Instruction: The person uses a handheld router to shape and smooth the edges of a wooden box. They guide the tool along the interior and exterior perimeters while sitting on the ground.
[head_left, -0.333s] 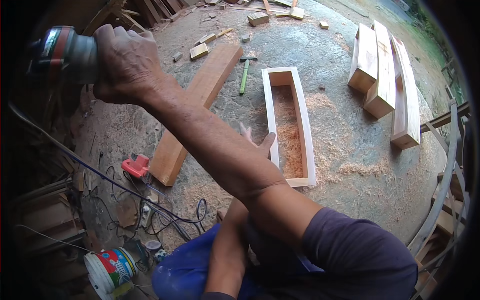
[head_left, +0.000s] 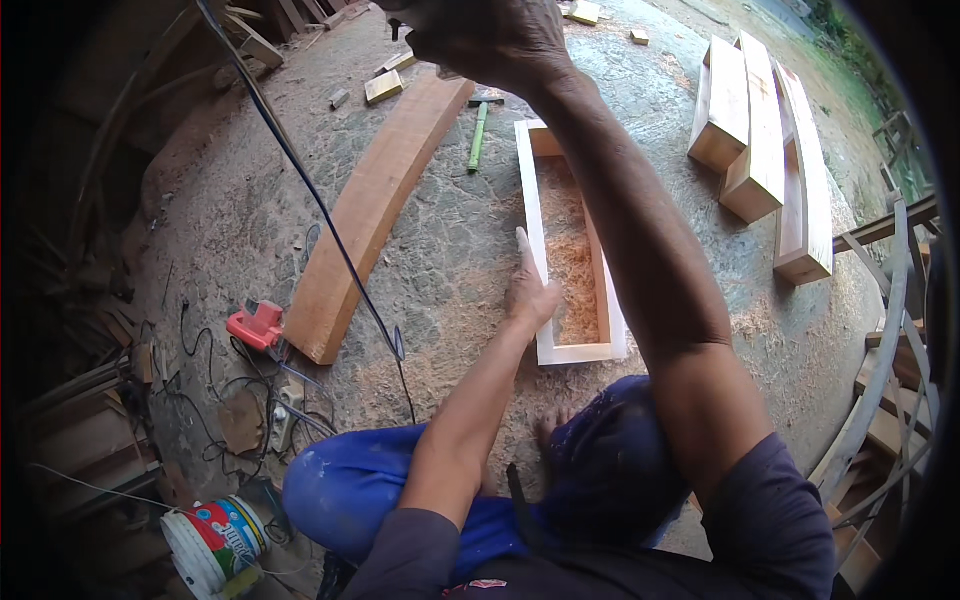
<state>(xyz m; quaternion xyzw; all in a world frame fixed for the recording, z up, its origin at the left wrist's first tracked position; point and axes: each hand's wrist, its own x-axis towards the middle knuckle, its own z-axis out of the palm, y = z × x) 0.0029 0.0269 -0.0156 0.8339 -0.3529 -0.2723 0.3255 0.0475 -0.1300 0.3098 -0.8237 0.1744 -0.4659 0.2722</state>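
Observation:
My right hand (head_left: 490, 42) is raised at the top edge, fingers wrapped round a corded power tool (head_left: 398, 28). Most of the tool lies beyond the picture or behind the hand, so its exact kind is hidden. My left hand (head_left: 533, 292) grips the left side of a rectangular wooden frame (head_left: 534, 205), one finger stretched along that side. The frame lies on the ground with wood shavings (head_left: 572, 262) inside it. My right forearm passes over its far right part.
A thick brown plank (head_left: 372, 215) lies to the left, a green-handled hammer (head_left: 478, 138) beside it. Near the plank's close end sits a red tool (head_left: 258, 325) among cords. Several box-like wooden pieces (head_left: 752, 180) stand right. A paint bucket (head_left: 205, 550) is lower left.
My right hand has swung with the power tool from the far left to the top middle, and its cord now hangs across the plank. My left hand stays at the frame's left side.

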